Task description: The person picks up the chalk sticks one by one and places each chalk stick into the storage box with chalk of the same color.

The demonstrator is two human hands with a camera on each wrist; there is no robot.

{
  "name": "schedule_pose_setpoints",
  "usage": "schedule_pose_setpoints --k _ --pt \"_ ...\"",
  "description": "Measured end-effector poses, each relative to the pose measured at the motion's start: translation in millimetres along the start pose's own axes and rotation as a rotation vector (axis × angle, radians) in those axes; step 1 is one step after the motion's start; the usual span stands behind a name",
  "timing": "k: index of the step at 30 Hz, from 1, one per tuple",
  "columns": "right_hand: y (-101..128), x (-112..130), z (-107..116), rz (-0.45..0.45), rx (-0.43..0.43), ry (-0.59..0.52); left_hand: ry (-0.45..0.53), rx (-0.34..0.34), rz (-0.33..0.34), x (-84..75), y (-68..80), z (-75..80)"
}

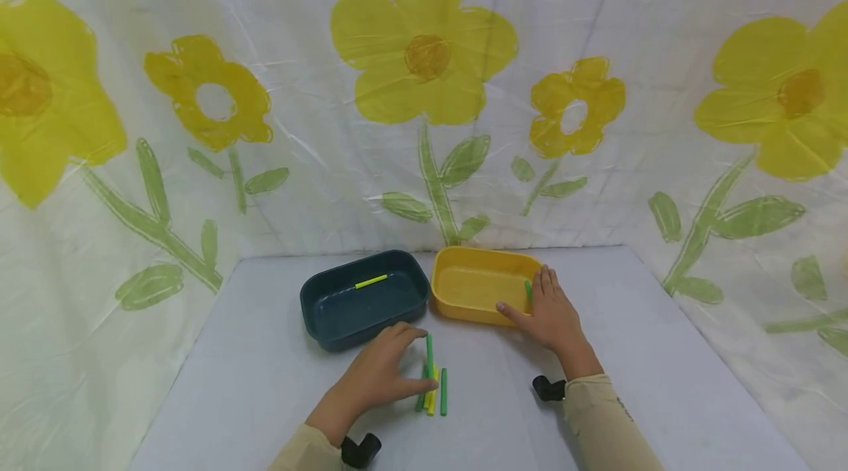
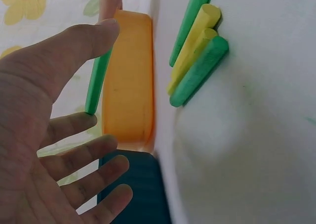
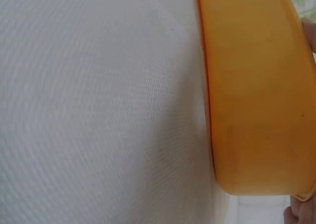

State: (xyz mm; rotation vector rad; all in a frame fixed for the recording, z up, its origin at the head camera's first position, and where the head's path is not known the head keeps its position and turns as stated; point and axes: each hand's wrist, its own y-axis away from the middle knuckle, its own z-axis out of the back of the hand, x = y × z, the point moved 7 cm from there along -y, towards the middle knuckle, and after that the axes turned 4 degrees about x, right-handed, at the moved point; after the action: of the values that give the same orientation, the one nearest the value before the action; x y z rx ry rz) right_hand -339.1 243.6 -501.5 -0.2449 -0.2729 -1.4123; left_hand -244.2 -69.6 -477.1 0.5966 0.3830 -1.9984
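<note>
My left hand (image 1: 377, 372) pinches a green chalk stick (image 2: 99, 83) lengthwise between thumb and index fingertip; its other fingers spread loosely. Just under that hand, two green and two yellow chalk sticks (image 2: 192, 51) lie side by side on the white table. My right hand (image 1: 556, 320) rests at the right end of the yellow bin (image 1: 477, 315), fingers fairly straight along the side rim and thumb over the front rim. Beside its palm, inside the bin, another green chalk stick (image 1: 528, 290) shows, partly covered by the hand.
A dark teal bin (image 1: 338, 338) stands left of the yellow one, their ends close together. One yellow chalk stick (image 1: 371, 282) lies in it. Behind the table (image 1: 252, 375) hangs a white curtain (image 1: 305, 191) printed with yellow flowers.
</note>
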Motion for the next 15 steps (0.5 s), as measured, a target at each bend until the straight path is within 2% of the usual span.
schedule_pose_setpoints --k 7,15 --pt "-2.1 -3.3 -0.4 -0.002 -0.004 0.009 0.021 -0.025 -0.009 -4.9 -10.5 7.9" --pt "-4.1 -5.0 -4.0 -0.002 -0.008 0.009 0.027 -0.024 -0.013 -8.1 -21.6 12.8"
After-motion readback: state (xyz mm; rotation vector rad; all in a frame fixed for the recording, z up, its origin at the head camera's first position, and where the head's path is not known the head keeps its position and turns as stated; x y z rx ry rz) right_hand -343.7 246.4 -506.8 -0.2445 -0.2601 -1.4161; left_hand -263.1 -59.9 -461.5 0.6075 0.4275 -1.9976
